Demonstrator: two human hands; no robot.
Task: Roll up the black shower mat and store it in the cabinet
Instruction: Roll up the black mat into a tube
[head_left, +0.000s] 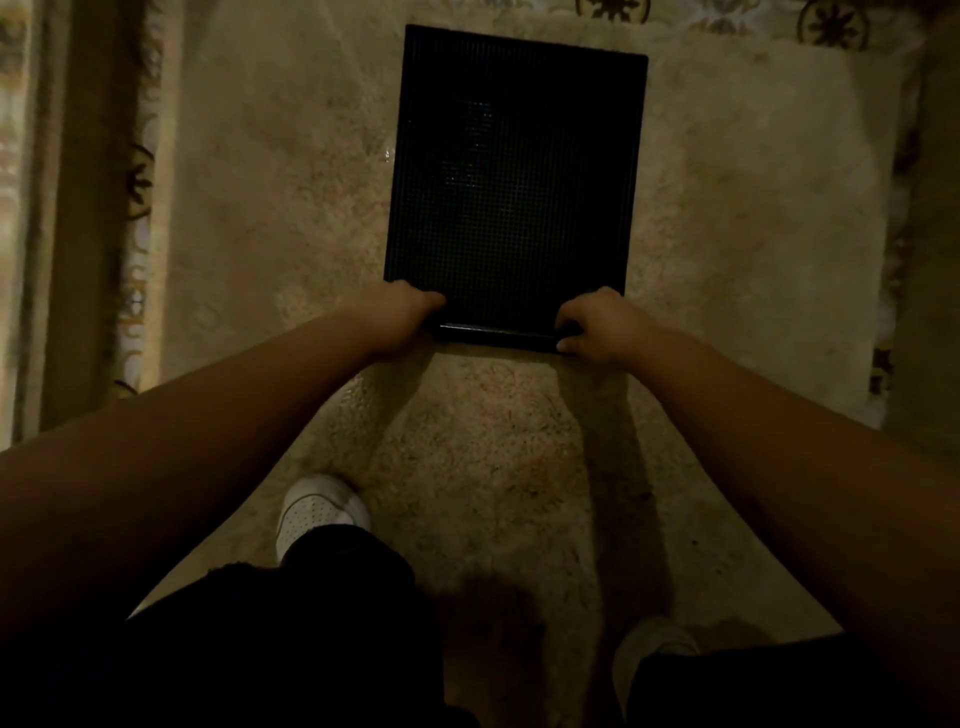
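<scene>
1. There is one black rectangular rubber shower mat (511, 176) with a fine grid texture. It lies flat on the beige shaggy carpet (753, 234) and stretches away from the two hands.
2. There are two bare hands, and both are on the near short edge of the mat. The left hand (402, 325) has its grip closed around the near left corner. The right hand (597, 330) has its grip closed around the near right corner.
3. Between the two grips the near edge of the mat is turned up and folded over in one narrow strip. The rest of the mat, beyond the grips, is flat on the carpet.
4. Two bare forearms come from the bottom corners of the picture to the mat.
5. Two white shoes are seen below the grips: one white perforated shoe (319, 512) under the left forearm, and a second shoe (652, 652) in shadow, lower and more to the right.
6. The carpet has one patterned border band (137, 208) with dark flower shapes, far to the left of the left grip.
</scene>
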